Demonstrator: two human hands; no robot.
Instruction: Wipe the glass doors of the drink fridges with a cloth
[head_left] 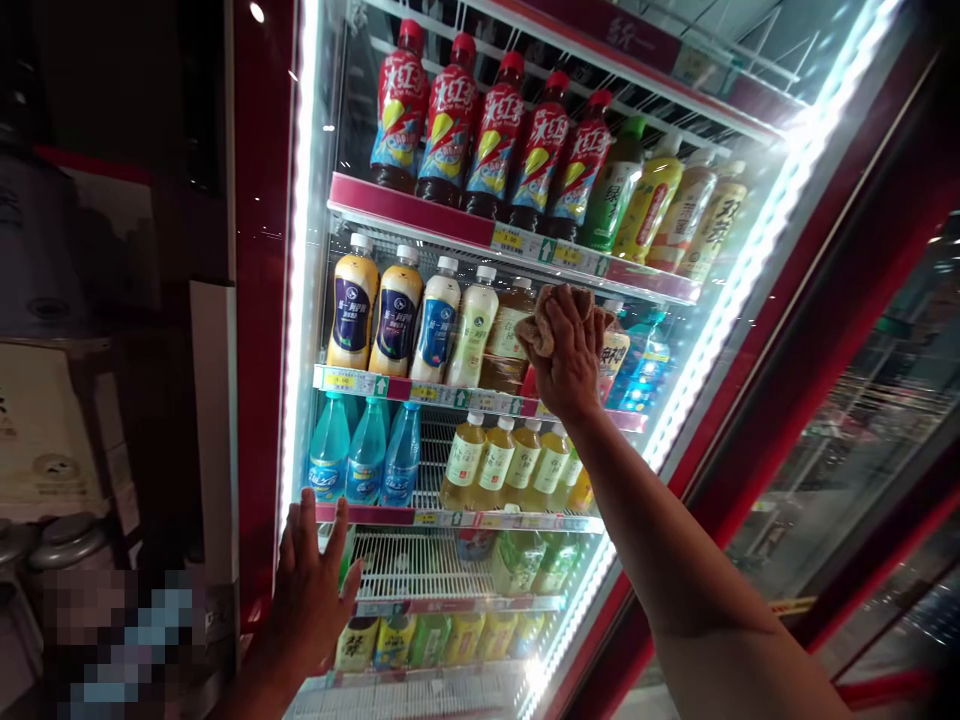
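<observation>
1. The step in hand looks like rubbing the glass [435, 450] of a fridge [259, 350] with a cloth [534, 335]. The pane barely shows, so contact is a fair guess rather than a certainty.
2. The right hand [571, 365] grips the cloth under bent fingers, in front of the right half of the second shelf, nearer the fridge's right edge than its left.
3. The left hand [311, 560] is open and holds nothing, fingers spread and pointing up, near the lower part of the fridge's left edge. Whether it touches the glass, I cannot tell.
4. A further stroke, as I judge it, calls for even pressure from the fingers, with the cloth bunched beneath them so that no bare fingertip drags.
5. The cloth is tan and soft-looking, with a rough nap, and crumples into thick folds above and left of the knuckles.
6. Behind it, the bottles are smooth and mostly slim: red tea bottles [506, 140] along the top shelf, rounded milk-tea bottles [373, 315] at the second shelf's left end, and clear blue bottles [365, 455] with tapering necks at the third's left end.
7. The lower shelf [420, 565] is ribbed white wire; bright light strips [304, 200] line both side edges.
</observation>
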